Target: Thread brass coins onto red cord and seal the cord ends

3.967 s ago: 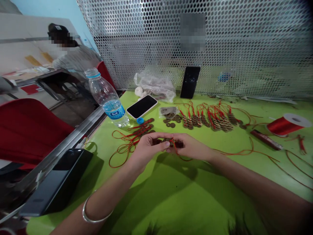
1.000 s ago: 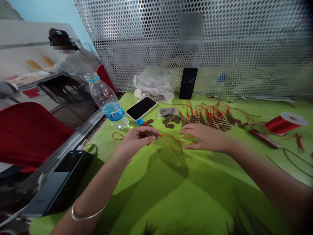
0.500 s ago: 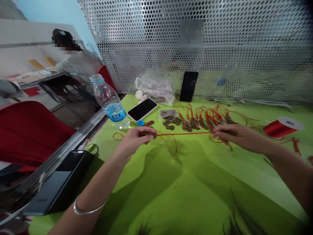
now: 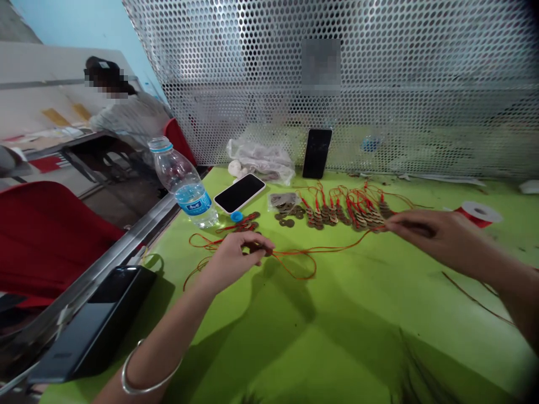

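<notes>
My left hand (image 4: pixel 242 255) is closed in a pinch on a coin, mostly covered by the fingertips, from which red cord (image 4: pixel 295 252) trails. The cord makes a loose loop on the green table and runs slack toward my right hand (image 4: pixel 425 230), whose thumb and finger are pinched on it. Just behind the right fingertips lie several strings of bronze coins (image 4: pixel 366 216) with red knotted loops. Loose coins (image 4: pixel 288 213) sit left of them, and a few corded coins (image 4: pixel 248 224) lie beyond my left hand.
A water bottle (image 4: pixel 191 196), a blue cap (image 4: pixel 236 216) and a phone (image 4: pixel 240 193) stand or lie at left. Another phone (image 4: pixel 317 153) leans on the perforated metal screen (image 4: pixel 261 73). A red cord spool (image 4: pixel 478 215) is behind my right wrist. A person (image 4: pixel 130 112) sits further left.
The cord between my hands has gone from taut to slack. My right hand has moved slightly right, and my left hand sits a little lower in view. The view has shifted slightly.
</notes>
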Demonstrator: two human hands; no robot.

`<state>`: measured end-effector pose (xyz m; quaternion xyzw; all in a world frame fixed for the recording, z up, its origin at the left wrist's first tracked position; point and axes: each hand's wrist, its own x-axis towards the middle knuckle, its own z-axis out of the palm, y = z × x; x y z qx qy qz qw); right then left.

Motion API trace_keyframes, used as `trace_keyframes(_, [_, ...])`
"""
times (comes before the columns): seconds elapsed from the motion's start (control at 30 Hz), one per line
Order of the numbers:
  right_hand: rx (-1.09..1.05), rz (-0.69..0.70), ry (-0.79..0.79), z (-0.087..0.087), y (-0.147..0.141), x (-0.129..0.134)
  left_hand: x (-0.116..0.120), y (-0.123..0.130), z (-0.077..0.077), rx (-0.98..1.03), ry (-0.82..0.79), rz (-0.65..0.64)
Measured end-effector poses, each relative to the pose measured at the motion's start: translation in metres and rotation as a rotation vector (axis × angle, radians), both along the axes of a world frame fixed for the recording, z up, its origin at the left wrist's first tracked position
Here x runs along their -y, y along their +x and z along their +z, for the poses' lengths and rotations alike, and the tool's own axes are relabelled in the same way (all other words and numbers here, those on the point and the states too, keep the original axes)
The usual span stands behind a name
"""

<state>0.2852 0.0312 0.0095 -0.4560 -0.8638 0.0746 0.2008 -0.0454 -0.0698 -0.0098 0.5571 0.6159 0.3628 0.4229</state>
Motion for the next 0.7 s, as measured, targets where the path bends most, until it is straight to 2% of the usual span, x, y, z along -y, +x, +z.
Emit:
trace_keyframes(0.03, [0.048, 0.098, -0.031, 0.005, -0.014, 0.003, 0.003, 0.004, 0.001, -0.009, 0.006, -0.043])
trace_keyframes(0.13, [0.109, 0.371, 0.004, 0.017, -0.058, 0.014, 0.009, 0.013, 0.004, 0.013, 0.004, -0.104])
trace_keyframes(0.27, [0.246, 0.53, 0.009, 0.017, -0.111, 0.027, 0.01, 0.019, -0.001, 0.142, -0.024, -0.093])
trace_keyframes(0.43, [0.353, 0.515, 0.014, 0.001, -0.141, 0.035, 0.005, 0.019, -0.013, 0.155, -0.052, -0.052])
trace_keyframes(0.6, [0.385, 0.46, -0.003, -0.011, -0.144, 0.04, 0.002, 0.022, -0.02, 0.142, -0.118, -0.029])
trace_keyframes(0.7, [0.39, 0.493, -0.012, -0.014, -0.145, 0.04, 0.001, 0.024, -0.022, 0.154, -0.161, -0.035])
